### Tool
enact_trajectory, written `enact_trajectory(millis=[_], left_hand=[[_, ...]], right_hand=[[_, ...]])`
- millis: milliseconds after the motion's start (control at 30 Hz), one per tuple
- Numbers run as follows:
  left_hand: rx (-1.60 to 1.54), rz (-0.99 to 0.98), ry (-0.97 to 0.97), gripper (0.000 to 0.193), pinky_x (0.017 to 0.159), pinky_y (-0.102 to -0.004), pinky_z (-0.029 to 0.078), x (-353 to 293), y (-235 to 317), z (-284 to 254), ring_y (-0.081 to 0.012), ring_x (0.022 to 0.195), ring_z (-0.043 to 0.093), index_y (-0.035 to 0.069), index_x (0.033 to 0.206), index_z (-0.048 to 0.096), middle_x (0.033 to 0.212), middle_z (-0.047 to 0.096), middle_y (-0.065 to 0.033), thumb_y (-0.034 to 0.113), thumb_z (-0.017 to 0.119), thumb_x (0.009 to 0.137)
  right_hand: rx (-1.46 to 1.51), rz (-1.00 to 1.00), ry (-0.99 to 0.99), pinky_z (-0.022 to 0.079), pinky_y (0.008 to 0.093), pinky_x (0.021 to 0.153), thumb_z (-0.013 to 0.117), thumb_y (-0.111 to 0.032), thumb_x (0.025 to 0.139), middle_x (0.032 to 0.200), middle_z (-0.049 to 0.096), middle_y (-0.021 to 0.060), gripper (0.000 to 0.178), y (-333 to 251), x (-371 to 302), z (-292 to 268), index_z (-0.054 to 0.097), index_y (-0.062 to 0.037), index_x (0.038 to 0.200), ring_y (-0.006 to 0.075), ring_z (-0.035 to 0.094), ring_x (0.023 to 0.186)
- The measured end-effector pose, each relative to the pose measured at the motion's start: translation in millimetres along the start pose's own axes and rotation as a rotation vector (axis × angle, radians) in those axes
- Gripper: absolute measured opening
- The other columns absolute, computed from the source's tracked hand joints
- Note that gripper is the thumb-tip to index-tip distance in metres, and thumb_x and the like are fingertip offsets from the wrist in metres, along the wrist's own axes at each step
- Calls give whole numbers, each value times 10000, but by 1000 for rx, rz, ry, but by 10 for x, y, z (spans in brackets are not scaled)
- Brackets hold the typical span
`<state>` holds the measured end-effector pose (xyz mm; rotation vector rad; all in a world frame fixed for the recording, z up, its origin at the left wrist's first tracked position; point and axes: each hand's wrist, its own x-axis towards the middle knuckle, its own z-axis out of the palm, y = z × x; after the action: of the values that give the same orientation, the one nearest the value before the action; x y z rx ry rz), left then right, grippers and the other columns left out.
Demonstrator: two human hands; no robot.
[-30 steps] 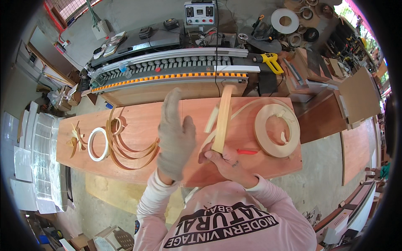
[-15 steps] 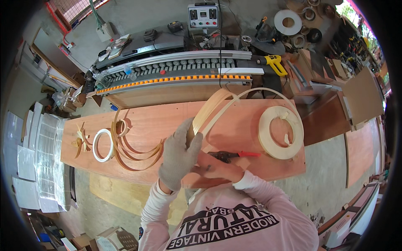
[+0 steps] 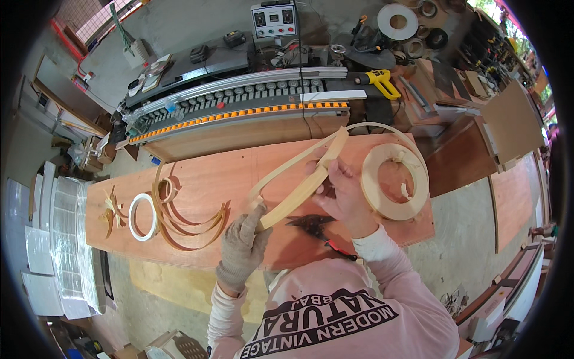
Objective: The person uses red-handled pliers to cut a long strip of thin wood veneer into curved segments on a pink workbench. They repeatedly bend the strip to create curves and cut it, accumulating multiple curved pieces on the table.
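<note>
My left hand (image 3: 241, 245), in a grey knit glove, is closed on one end of a bundle of pale wood edge-banding strips (image 3: 293, 201). Bare, my right hand (image 3: 342, 194) grips the same bundle higher up, its fingers wrapped round it. From there a thin loop of banding (image 3: 290, 161) arcs over toward the flat coil of banding (image 3: 374, 194) lying at the table's right. Just below my right hand, dark snips with a red handle (image 3: 313, 225) rest on the wooden tabletop (image 3: 197, 173).
Several curved brown strips (image 3: 188, 245), a white ring-shaped roll (image 3: 134, 218) and small offcuts (image 3: 110, 215) lie on the left side. Behind the table stands a long roller machine (image 3: 239, 96) with a control box (image 3: 274, 21). A yellow heat gun (image 3: 382, 82) sits at its right end.
My right hand has risen from beside the snips and taken hold of the strip bundle. My left hand has come lower. The snips' red handle has swung toward the near edge.
</note>
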<state>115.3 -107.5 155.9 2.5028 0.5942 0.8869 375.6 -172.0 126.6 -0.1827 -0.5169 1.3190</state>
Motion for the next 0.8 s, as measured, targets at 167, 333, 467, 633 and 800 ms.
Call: enact_trajectory(millis=[167, 333, 467, 633, 800], left_hand=[[64, -16, 12, 661, 646, -399, 507, 51, 148, -10, -284, 720, 614, 19, 1443, 506, 1060, 683, -139, 61, 778, 842], [12, -1, 51, 633, 602, -421, 476, -19, 51, -60, -309, 662, 597, 67, 1439, 536, 822, 612, -104, 91, 768, 851], [43, -57, -29, 641, 573, -371, 471, -44, 77, -102, -238, 635, 573, 49, 1436, 539, 789, 613, -71, 91, 797, 851], [81, -58, 17, 665, 558, -370, 471, 17, 130, -40, -237, 628, 586, 54, 1459, 526, 743, 581, -64, 166, 803, 866], [139, -69, -25, 671, 611, -415, 501, 110, 204, -39, -292, 679, 619, 86, 1472, 487, 809, 613, -74, 180, 782, 877]], right_hand=[[-73, -96, -71, 607, 369, 680, 481, -318, 1101, 1365, 625, 212, 517, 176, -78, 272, 369, -97, 1555, 200, 704, 864], [-369, -339, 57, 605, 354, 622, 439, -287, 1116, 1377, 620, 199, 595, -210, 58, 418, 203, -122, 1637, 196, 686, 825], [-659, -441, -18, 602, 337, 656, 452, -247, 1114, 1409, 602, 213, 559, -282, 50, 426, 264, -81, 1614, 193, 685, 855], [-915, -520, 11, 602, 339, 734, 476, -241, 1109, 1471, 556, 224, 508, -168, -4, 414, 380, -34, 1564, 240, 686, 985], [-787, -457, -47, 599, 332, 826, 520, -188, 1090, 1513, 519, 233, 493, -22, -96, 485, 428, 19, 1528, 232, 680, 1054]])
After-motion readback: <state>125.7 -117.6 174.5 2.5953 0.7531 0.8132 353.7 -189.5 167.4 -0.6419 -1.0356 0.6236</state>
